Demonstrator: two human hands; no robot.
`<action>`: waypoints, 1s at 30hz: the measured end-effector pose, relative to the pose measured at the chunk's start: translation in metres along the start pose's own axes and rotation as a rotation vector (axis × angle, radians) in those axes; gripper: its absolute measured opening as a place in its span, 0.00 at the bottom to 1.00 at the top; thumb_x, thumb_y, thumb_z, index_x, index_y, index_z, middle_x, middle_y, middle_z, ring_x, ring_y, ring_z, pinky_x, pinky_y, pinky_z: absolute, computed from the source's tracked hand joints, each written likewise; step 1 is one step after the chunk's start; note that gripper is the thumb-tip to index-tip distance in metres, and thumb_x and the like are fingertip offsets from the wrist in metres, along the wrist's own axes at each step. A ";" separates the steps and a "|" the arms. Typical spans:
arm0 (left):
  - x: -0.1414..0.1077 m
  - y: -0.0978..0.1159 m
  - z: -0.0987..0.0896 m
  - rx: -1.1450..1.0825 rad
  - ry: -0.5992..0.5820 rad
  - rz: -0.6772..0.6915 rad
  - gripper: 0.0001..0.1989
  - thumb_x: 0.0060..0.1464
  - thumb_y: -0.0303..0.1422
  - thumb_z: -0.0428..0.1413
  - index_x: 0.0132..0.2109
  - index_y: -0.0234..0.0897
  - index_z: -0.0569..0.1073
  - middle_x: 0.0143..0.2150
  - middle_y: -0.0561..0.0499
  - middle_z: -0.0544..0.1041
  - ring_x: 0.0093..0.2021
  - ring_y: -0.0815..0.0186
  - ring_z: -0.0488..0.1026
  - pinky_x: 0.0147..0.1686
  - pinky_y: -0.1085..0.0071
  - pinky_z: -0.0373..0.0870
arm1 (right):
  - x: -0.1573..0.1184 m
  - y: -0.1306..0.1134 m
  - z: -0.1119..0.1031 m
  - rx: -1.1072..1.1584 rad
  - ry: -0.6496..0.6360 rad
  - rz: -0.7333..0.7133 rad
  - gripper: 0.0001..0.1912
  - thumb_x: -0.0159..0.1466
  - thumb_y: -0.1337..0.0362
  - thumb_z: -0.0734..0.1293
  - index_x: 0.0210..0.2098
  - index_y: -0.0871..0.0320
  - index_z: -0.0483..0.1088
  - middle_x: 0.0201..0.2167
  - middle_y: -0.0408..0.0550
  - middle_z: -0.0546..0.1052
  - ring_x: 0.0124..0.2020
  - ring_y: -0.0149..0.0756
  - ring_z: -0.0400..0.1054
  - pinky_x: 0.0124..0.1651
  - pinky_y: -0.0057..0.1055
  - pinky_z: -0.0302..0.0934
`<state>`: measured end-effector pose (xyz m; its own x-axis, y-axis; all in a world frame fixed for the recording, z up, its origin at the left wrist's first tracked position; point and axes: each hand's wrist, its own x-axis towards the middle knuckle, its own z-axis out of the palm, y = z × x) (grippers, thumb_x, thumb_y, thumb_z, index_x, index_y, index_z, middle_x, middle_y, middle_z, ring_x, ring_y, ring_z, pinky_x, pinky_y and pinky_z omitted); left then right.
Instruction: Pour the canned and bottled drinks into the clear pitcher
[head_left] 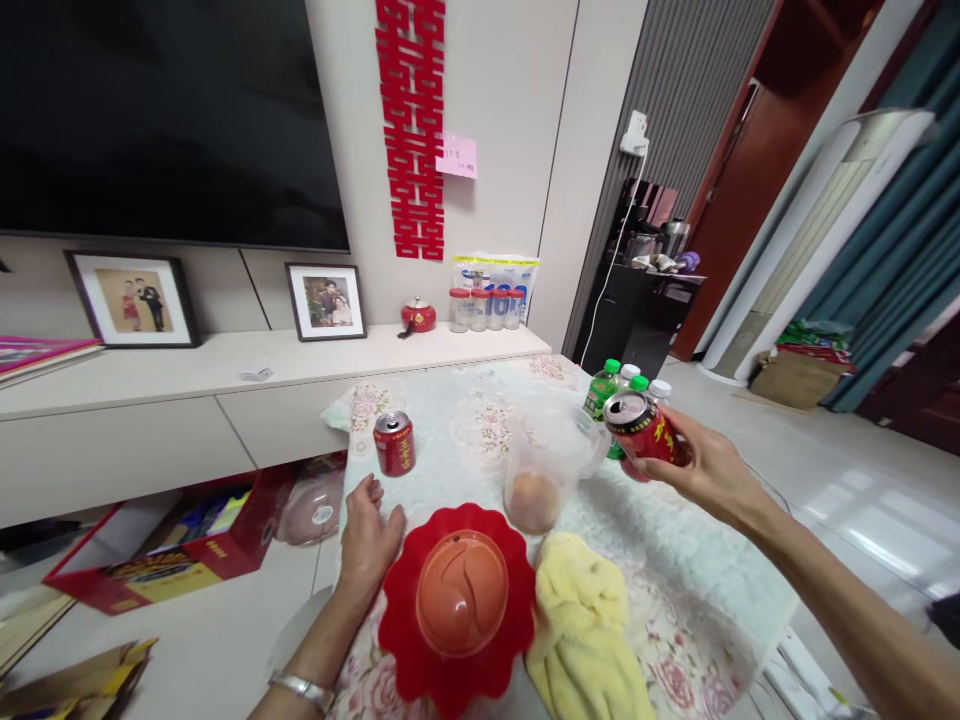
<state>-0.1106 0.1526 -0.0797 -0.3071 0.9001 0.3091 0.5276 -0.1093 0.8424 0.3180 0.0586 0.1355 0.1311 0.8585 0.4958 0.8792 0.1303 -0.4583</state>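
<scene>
My right hand (pixel 694 455) is wrapped round a red drink can (pixel 637 425), tilted, its top facing the translucent plastic pitcher (pixel 551 450). A dark opening shows in the can's top. Something brownish sits at the bottom of the pitcher. My left hand (pixel 367 535) rests on the table's left side with nothing in it, fingers loosely curled and thumb apart. Just beyond it a second red can (pixel 394 445) stands upright. Between my forearms lies a red scalloped dish (pixel 409 650) with an orange dome-shaped thing (pixel 461 595) in it. A yellow cloth (pixel 589 630) lies to its right.
Several bottles (pixel 602 388) with green or white caps stand behind the held can. A flowered cloth (pixel 457 420) covers the table. Beyond it, a white ledge (pixel 225 370) holds picture frames (pixel 326 302), lidded jars (pixel 478 310) and a red pot (pixel 418 316). Open red box (pixel 202 550) lies at left.
</scene>
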 end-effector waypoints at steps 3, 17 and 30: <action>0.000 -0.001 0.001 0.026 -0.001 0.016 0.33 0.49 0.38 0.55 0.62 0.34 0.62 0.55 0.38 0.72 0.56 0.45 0.77 0.63 0.41 0.72 | 0.011 -0.006 -0.002 -0.051 -0.084 -0.045 0.34 0.54 0.50 0.73 0.57 0.58 0.76 0.45 0.56 0.85 0.42 0.55 0.78 0.45 0.48 0.71; -0.001 -0.009 0.004 0.114 -0.006 0.068 0.31 0.53 0.37 0.53 0.63 0.32 0.63 0.56 0.37 0.73 0.57 0.47 0.77 0.62 0.45 0.73 | 0.036 -0.030 -0.013 -0.290 -0.274 -0.268 0.29 0.60 0.56 0.68 0.60 0.57 0.70 0.47 0.56 0.80 0.42 0.51 0.75 0.45 0.45 0.68; -0.001 -0.011 0.005 0.166 -0.008 0.115 0.31 0.55 0.35 0.53 0.64 0.28 0.63 0.56 0.33 0.74 0.55 0.47 0.79 0.59 0.45 0.76 | 0.050 -0.037 -0.022 -0.492 -0.381 -0.371 0.23 0.61 0.62 0.66 0.56 0.55 0.70 0.45 0.54 0.77 0.41 0.48 0.74 0.42 0.40 0.66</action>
<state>-0.1127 0.1549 -0.0917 -0.2313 0.8890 0.3953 0.6822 -0.1415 0.7173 0.3021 0.0861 0.1932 -0.3057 0.9259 0.2219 0.9509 0.2852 0.1199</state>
